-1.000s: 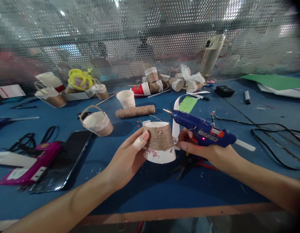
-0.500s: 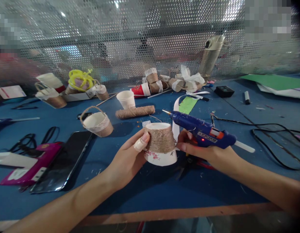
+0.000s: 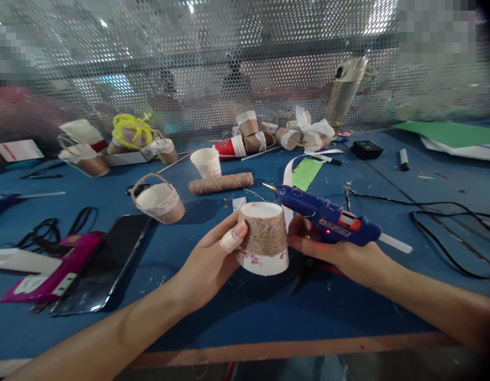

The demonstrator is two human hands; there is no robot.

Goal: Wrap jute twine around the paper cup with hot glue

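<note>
The left hand (image 3: 207, 264) curls round a twine-wrapped cup (image 3: 264, 233); the right hand (image 3: 340, 255), partly closed, holds a glue gun (image 3: 324, 211).

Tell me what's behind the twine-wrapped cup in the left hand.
Behind the twine-wrapped cup, a brown twine roll, a small white scrap and part of a white strip show. The cup covers the table directly behind it; anything lying there is hidden.
</note>
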